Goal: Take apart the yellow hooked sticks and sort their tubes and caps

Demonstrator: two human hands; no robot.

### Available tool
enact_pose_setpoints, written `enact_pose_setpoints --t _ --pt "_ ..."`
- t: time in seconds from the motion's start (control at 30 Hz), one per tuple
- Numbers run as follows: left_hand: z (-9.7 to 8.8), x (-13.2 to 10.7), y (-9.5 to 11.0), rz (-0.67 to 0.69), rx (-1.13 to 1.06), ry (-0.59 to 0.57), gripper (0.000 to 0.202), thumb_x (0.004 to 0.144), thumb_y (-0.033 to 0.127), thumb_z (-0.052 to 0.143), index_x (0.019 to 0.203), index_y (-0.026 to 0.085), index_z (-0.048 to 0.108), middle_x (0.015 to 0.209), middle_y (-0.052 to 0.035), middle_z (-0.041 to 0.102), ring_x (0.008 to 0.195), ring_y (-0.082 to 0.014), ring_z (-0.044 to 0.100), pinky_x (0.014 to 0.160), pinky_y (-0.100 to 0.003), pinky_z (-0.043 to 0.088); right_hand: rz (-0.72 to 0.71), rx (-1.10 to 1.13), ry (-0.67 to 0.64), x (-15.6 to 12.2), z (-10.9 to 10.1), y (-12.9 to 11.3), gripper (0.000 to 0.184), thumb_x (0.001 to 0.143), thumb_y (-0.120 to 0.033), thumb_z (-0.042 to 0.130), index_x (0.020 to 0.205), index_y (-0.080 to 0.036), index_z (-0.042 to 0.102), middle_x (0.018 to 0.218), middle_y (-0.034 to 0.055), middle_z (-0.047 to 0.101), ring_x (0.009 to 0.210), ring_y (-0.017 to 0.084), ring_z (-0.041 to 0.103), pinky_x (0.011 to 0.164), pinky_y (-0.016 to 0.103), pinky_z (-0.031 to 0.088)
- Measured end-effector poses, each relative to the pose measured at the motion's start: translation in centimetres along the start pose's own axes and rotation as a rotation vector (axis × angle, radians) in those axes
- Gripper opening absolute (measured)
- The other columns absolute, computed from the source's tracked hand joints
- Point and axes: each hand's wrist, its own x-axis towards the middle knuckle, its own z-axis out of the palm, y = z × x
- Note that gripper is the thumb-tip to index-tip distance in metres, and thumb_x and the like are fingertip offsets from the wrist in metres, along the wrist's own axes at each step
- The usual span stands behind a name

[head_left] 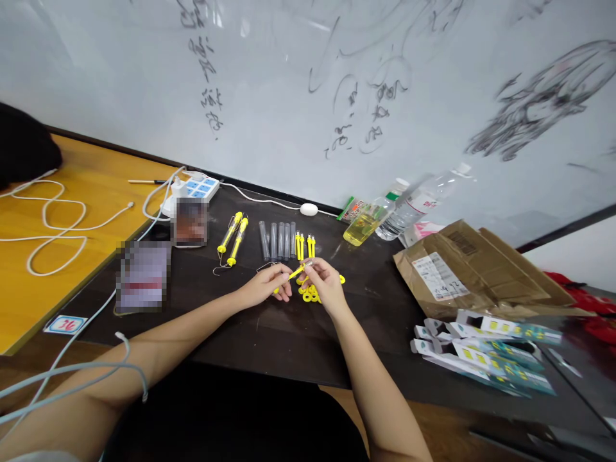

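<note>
My left hand (269, 284) and my right hand (323, 282) meet over the dark table (240, 321), both pinched on one small yellow plastic piece with a clear tube end (297, 271). Under my right hand lies a heap of yellow rings (310, 294). Just behind the hands stand several clear tubes (278, 240) and short yellow plungers (304, 246) in a row. Two assembled yellow pieces with wire hooks (233, 239) lie further left.
A white power strip (196, 190) with cables sits at the back left, beside two blurred cards. Plastic bottles (385, 215) lie at the back. A torn cardboard parcel (471, 269) and several printed boxes (486, 353) fill the right side. An orange table (48, 256) adjoins on the left.
</note>
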Motion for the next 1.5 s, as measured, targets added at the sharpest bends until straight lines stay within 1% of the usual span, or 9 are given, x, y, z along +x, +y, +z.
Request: enact_pose_setpoints --t 0.2,0.37,0.63,0.83,1.0,1.07,1.2,1.37,1.5 --pt "0.1 -0.1 0.4 0.023 0.057 -0.033 0.035 0.086 0.047 0.052 0.093 0.013 0.053 0.072 -0.0018 0.064 0.058 -0.0102 0.064 0.054 -0.02 0.046 -0.014 0.011 0.065 0.2 -0.5 -0.6 0.028 0.076 -0.046 0.065 0.087 -0.021 0.059 0.081 0.0021 0.059 0.062 0.012 0.058 0.048 0.024 0.051" --pt "0.3 -0.2 0.3 0.025 0.044 -0.079 0.034 0.086 0.047 0.053 0.092 0.013 0.052 0.074 -0.0034 0.066 0.061 -0.0112 0.065 0.058 -0.022 0.048 0.008 0.064 0.087 0.1 -0.2 -0.6 0.028 0.075 -0.044 0.066 0.085 -0.02 0.057 0.078 0.0004 0.058 0.059 0.011 0.058 0.046 0.022 0.05" --pt "0.4 -0.4 0.4 0.043 0.003 -0.134 0.035 0.087 0.05 0.051 0.092 0.016 0.047 0.083 -0.0066 0.068 0.065 -0.0127 0.066 0.062 -0.025 0.048 0.079 0.175 -0.033 0.1 0.0 0.1 0.034 0.074 -0.043 0.067 0.099 -0.02 0.062 0.067 -0.0013 0.058 0.059 0.011 0.057 0.047 0.021 0.048" --pt "0.4 -0.1 0.1 0.193 -0.05 -0.158 0.031 0.088 0.043 0.053 0.093 0.013 0.051 0.088 -0.0092 0.066 0.08 -0.0169 0.066 0.075 -0.035 0.053 0.068 0.088 -0.085 -0.3 0.7 0.4 0.027 0.077 -0.042 0.065 0.091 -0.019 0.065 0.061 -0.0026 0.056 0.049 0.008 0.049 0.046 0.021 0.044" --pt "0.4 -0.1 0.1 0.178 -0.043 -0.175 0.029 0.088 0.042 0.053 0.092 0.013 0.052 0.095 -0.0103 0.064 0.087 -0.0189 0.066 0.076 -0.035 0.053 0.054 0.049 -0.085 -0.3 0.7 0.8 0.026 0.079 -0.043 0.062 0.086 -0.018 0.065 0.057 -0.0038 0.053 0.045 0.007 0.045 0.045 0.021 0.041" --pt "0.3 -0.2 0.2 0.172 0.041 -0.136 0.03 0.087 0.041 0.055 0.091 0.012 0.057 0.092 -0.0088 0.064 0.084 -0.0173 0.064 0.076 -0.033 0.051 0.054 0.042 -0.086 -0.3 0.7 0.9 0.026 0.081 -0.044 0.061 0.086 -0.018 0.063 0.054 -0.0047 0.05 0.044 0.007 0.044 0.045 0.022 0.04" --pt "-0.3 0.0 0.6 0.211 0.235 0.082 0.029 0.081 0.041 0.062 0.084 0.012 0.065 0.082 -0.0035 0.062 0.075 -0.0126 0.058 0.072 -0.027 0.045 0.04 0.042 -0.076 -0.4 0.8 0.8 0.028 0.081 -0.048 0.058 0.089 -0.02 0.058 0.066 -0.0025 0.055 0.052 0.009 0.048 0.048 0.022 0.042" --pt "-0.6 0.5 0.9 0.197 0.065 0.235 0.032 0.076 0.045 0.064 0.075 0.013 0.059 0.071 0.0004 0.059 0.067 -0.0099 0.054 0.067 -0.024 0.043 0.024 -0.035 -0.226 -0.8 1.5 1.0 0.027 0.08 -0.045 0.062 0.086 -0.021 0.052 0.075 -0.0018 0.057 0.069 0.012 0.055 0.066 0.027 0.046" --pt "-0.5 0.5 0.9 0.159 -0.016 0.277 0.033 0.069 0.043 0.072 0.075 0.013 0.059 0.07 0.0001 0.061 0.065 -0.0098 0.055 0.065 -0.024 0.044 0.037 -0.017 -0.274 -1.0 2.1 1.3 0.028 0.081 -0.045 0.061 0.087 -0.022 0.047 0.075 -0.0013 0.06 0.068 0.012 0.056 0.068 0.029 0.046"
